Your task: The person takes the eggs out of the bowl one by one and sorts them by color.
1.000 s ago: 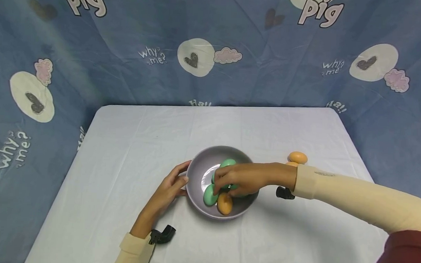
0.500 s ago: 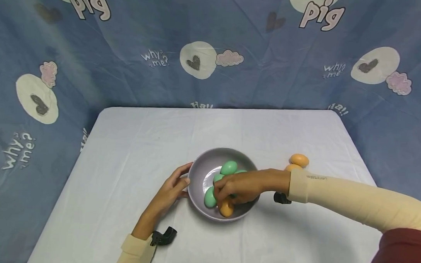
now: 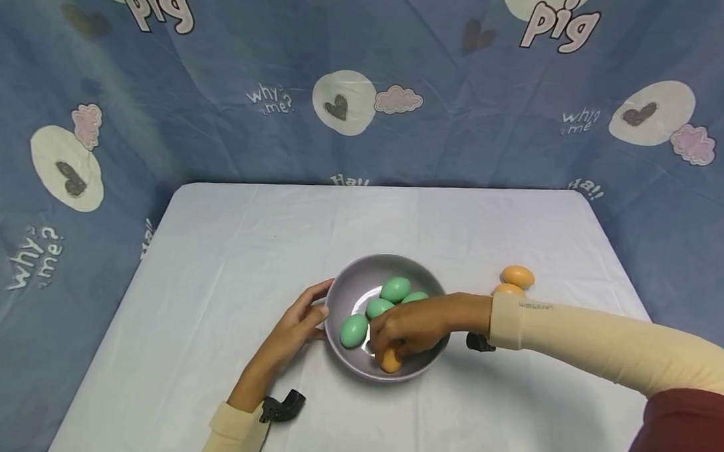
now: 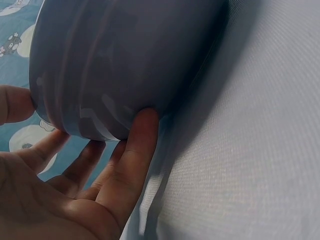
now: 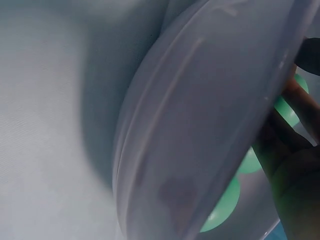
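Note:
A grey bowl point(image 3: 347, 293) stands on the white table. Several green eggs point(image 3: 354, 331) lie inside it, along with an orange egg point(image 3: 391, 361). My right hand point(image 3: 411, 326) reaches into the bowl from the right, its curled fingers pinching the orange egg, which they partly cover. Against the bowl's left outer side rests my left hand point(image 3: 299, 323). In the left wrist view, its fairly straight fingers point(image 4: 127, 175) touch the bowl's wall. The right wrist view shows green eggs point(image 5: 222, 207) past the bowl's rim; the orange egg is hidden there.
Two orange eggs point(image 3: 518, 277) lie on the table right of the bowl, beyond my right forearm. A white cloth covers the table point(image 3: 266, 236). Behind it hangs a blue printed curtain point(image 3: 221, 134). Black wrist devices point(image 3: 284, 406) are worn on both arms.
My right hand has lowered and closed its fingers over the orange egg in the bowl. One green egg has shifted slightly left. The left hand stays at the bowl's side.

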A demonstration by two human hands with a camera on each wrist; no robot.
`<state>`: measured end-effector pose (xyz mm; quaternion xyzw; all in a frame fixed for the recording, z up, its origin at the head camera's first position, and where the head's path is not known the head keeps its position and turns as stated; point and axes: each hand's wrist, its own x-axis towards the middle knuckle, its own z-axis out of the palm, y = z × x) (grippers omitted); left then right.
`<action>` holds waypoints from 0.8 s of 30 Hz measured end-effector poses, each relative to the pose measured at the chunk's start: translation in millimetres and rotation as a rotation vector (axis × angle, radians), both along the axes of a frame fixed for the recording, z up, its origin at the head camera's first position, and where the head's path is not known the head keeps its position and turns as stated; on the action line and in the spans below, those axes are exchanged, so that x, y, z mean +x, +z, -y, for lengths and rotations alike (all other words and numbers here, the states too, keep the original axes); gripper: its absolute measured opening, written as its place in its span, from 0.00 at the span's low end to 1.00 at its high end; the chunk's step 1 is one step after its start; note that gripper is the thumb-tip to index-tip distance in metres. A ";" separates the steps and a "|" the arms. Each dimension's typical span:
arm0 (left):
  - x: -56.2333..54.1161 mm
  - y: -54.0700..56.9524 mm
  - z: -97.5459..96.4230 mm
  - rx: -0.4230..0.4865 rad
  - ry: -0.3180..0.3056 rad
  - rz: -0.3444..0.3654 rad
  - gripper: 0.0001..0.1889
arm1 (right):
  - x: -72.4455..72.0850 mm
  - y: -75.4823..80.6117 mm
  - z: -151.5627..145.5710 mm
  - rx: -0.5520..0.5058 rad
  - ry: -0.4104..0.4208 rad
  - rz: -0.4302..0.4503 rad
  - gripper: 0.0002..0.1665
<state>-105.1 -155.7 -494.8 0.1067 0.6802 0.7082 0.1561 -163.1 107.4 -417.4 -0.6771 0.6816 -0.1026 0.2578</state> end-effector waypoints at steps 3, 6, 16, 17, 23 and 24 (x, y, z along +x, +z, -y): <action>0.1 -0.4 0.1 0.003 -0.005 0.004 0.27 | 0.4 -1.2 2.2 0.033 -0.008 0.006 0.16; 0.4 -0.4 0.1 0.009 -0.007 0.010 0.27 | 0.5 -2.4 3.9 0.048 -0.018 0.019 0.16; 1.1 1.3 1.7 0.002 -0.006 0.014 0.28 | 0.1 -5.6 7.5 0.040 -0.034 0.038 0.15; 1.1 1.3 1.8 0.003 -0.005 0.014 0.28 | 0.4 -5.6 7.5 0.037 -0.035 0.037 0.15; 1.0 -0.4 1.4 0.017 -0.017 0.008 0.28 | 2.6 -5.7 6.5 0.009 -0.023 -0.008 0.16; 1.0 -0.4 1.3 0.018 -0.019 0.008 0.28 | 2.9 -5.8 6.5 0.008 -0.019 -0.018 0.16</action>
